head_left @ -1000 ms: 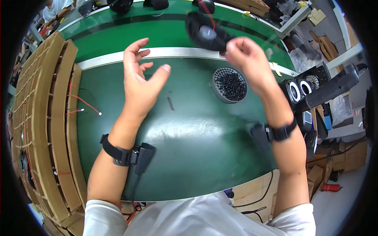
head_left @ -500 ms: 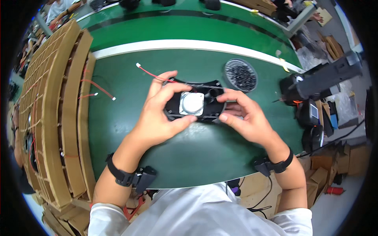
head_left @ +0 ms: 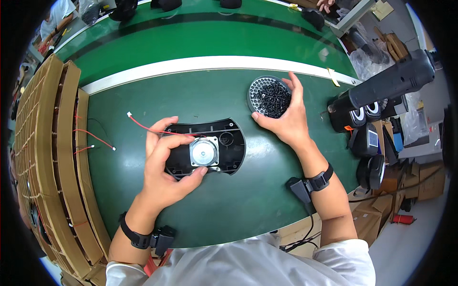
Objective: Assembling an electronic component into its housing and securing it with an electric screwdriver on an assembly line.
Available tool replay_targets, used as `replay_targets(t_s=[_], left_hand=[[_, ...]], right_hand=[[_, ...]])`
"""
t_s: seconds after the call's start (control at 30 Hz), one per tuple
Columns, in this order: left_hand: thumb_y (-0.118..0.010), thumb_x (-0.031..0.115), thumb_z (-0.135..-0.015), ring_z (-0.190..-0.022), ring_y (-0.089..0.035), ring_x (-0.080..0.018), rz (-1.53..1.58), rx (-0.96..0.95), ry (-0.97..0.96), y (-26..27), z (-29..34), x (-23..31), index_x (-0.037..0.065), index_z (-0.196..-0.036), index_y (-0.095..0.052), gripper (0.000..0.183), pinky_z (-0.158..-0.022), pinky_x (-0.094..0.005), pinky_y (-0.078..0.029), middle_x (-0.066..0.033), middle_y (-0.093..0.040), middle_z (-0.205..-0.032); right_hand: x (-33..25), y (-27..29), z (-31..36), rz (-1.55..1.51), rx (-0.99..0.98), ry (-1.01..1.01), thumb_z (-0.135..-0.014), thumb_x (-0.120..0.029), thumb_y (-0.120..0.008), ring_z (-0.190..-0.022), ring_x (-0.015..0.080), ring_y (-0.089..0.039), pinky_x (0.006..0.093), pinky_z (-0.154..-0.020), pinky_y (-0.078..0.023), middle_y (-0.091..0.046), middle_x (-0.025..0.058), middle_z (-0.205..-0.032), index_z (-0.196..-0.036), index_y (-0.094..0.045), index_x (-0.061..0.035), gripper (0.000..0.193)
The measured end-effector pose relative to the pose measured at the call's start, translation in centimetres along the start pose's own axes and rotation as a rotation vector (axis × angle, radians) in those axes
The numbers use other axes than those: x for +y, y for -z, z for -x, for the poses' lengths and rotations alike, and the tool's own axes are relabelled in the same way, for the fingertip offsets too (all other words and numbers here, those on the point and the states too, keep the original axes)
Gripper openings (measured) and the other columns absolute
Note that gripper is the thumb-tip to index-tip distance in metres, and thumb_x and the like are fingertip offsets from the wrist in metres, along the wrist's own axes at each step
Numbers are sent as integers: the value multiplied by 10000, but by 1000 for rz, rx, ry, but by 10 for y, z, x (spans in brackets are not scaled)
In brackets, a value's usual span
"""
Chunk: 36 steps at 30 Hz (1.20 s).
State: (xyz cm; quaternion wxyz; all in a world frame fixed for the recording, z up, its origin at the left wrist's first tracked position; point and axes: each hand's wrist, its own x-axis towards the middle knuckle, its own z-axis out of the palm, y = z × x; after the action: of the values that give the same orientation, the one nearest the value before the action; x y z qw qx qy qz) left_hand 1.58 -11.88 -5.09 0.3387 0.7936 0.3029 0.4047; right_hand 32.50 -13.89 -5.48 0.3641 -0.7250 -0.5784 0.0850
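Observation:
My left hand point(head_left: 167, 162) is closed around the left end of a black plastic housing point(head_left: 177, 155), which lies on the green work surface. Inside the housing sits a square-framed speaker point(head_left: 204, 151) with a round silver magnet facing up. The thumb and a finger of that hand touch the speaker's edges. A red wire point(head_left: 143, 127) with a white plug trails from it past the fingers to the left. My right hand point(head_left: 288, 114) grips the rim of a round dish point(head_left: 255, 87), thumb on the near side and fingers on the far right. Black screws point(head_left: 275, 99) heap toward its right side.
Stacked cardboard trays point(head_left: 67, 157) with wired parts stand along the left edge. At the right is a black power screwdriver point(head_left: 391, 83) beside several dark devices. Beyond a white rail point(head_left: 205, 64) runs a green belt point(head_left: 200, 40). Other people's arms show at the far corners.
My right hand has left the housing and taken hold of the dish, where the screws have shifted to one side. The housing, still in my left hand, is lower and further left in view.

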Motion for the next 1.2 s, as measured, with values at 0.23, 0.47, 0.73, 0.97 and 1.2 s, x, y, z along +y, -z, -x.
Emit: replay_targets(t_s=[0.23,0.47,0.73,0.97,1.2], left_hand=[[-819,141,-655,-1335,-452,-344,16,11,68,1,5,-4,71,-1120,-597,520,-1060,-441,-395,-228,-493,-1337],[-825,186,-673,-1290,-475,-318,5,-1,69,2,1,-8,84,-1148,-591,539,-1078,-436,-383,-240,-454,-1399],[-817,90,-621,-1305,-472,-351,10,40,50,-1,-1,-4,78,-1115,-606,537,-1015,-435,-432,-247,-503,-1315],[-824,168,-675,-1253,-504,-294,-83,24,0,0,-1,-3,91,-1165,-598,545,-1051,-418,-412,-232,-446,-1423],[-848,172,-649,-1272,-482,-319,-80,26,0,-1,3,0,78,-1162,-597,579,-1054,-428,-400,-237,-450,-1411]], right_hand=[[10,-8,7,-181,146,148,-557,-328,-924,-1297,379,-477,454,-1120,-379,-476,254,-1386,-1457,-320,87,1161],[12,-1,3,-158,223,119,-557,-337,-909,-1296,379,-489,453,-1103,-399,-493,268,-1387,-1435,-360,124,1133],[17,0,8,-234,226,217,-566,-314,-904,-1301,383,-498,447,-1111,-396,-497,268,-1394,-1448,-360,116,1122],[15,5,13,-313,232,223,-584,-322,-901,-1316,384,-484,455,-1121,-381,-471,267,-1421,-1464,-326,119,1140],[14,6,26,24,63,188,-598,-376,-891,-1328,438,-453,490,-1127,-378,-441,320,-1423,-1469,-297,129,1169]])
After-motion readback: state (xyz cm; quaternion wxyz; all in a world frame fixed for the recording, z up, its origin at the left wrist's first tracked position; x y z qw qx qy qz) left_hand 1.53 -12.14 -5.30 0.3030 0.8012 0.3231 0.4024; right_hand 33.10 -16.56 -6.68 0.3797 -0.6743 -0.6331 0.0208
